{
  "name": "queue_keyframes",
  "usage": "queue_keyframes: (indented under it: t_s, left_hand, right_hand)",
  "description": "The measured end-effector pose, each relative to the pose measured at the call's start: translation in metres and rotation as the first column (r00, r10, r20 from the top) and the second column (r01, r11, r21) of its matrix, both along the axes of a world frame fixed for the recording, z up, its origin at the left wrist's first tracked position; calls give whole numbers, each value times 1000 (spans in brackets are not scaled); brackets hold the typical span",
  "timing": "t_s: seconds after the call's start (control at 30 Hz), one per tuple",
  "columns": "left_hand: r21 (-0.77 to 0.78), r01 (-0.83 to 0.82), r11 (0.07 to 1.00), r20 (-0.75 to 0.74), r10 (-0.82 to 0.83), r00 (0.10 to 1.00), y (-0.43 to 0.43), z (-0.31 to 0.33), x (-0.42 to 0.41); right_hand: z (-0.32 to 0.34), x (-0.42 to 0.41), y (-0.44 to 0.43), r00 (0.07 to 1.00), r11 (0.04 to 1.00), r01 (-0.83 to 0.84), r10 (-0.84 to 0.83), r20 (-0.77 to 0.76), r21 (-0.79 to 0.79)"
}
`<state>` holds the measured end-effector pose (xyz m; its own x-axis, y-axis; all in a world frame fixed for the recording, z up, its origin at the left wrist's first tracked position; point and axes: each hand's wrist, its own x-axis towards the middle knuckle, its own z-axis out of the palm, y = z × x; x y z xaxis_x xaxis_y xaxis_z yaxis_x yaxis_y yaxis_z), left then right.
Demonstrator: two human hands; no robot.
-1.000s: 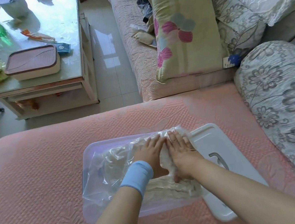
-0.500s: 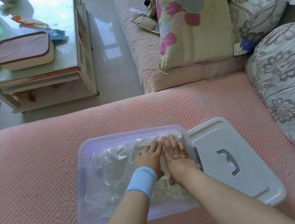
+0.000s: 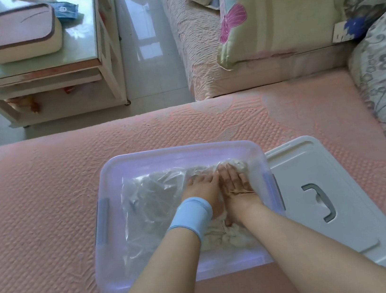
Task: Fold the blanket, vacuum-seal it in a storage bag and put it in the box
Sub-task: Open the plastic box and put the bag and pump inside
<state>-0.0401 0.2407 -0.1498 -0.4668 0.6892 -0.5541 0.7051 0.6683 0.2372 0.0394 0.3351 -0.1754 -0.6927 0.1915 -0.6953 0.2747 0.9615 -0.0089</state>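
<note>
- Left hand and right hand, flat with fingers straight, pressed storage bag in box, right half.
- Lid lay just right of box, skewed; right hand nearer.

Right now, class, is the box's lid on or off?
Off. The white lid lies flat beside the clear box, whose open top shows the bagged blanket inside.

Daylight gleams off the tiled floor. A glass-topped coffee table stands left, a pink-covered sofa right, floral cushions on it.
</note>
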Motion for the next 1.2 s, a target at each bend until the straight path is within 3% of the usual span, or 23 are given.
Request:
queue_keyframes:
  t_s: [0.07,0.13,0.17,0.23,0.3,0.37,0.5,0.7,0.97,1.1,1.2]
  left_hand:
    - [265,-46,963,-75,68,995,-21,23,-4]
    - [351,-40,935,-220,124,968,-53,40,-14]
    - [301,-67,951,-255,148,956,-70,45,-20]
    - [39,-138,990,-219,144,965,-102,46,-29]
    - [-223,-105,969,-143,74,987,-126,40,-31]
    - [-346,-33,938,-96,0,995,-142,27,-29]
    - [-376,-3,927,-159,-61,985,-151,3,-26]
    - [-293,-67,954,-236,-4,972,-152,-30,-19]
    - [-206,-90,974,-256,35,966,-151,-51,-33]
    - [-298,-95,950,-220,28,975,-143,-40,-35]
    - [-467,-66,882,-65,40,997,-123,-14,-44]
  right_hand:
    - [11,-1,-4,1000,1000,-12,12,5,3]
    - [27,-4,-12,999,1000,-13,12,39,14]
    - [34,-7,-18,999,999,-12,11,48,33]
    - [45,-12,-34,1000,998,15,-14,-16,59]
    - [51,-15,-52,985,998,57,-58,-161,-13]
    - [49,-14,-65,971,992,-29,-2,-240,-123]
    - [36,-14,-69,995,940,0,-34,-93,-340]
    - [-2,-14,-87,999,999,-36,36,-38,2]
    - [-16,-34,-87,1000,1000,-9,9,6,2]
    - [-1,-34,-85,999,999,-25,26,20,-43]
    - [24,-37,-82,996,996,-75,77,43,-57]
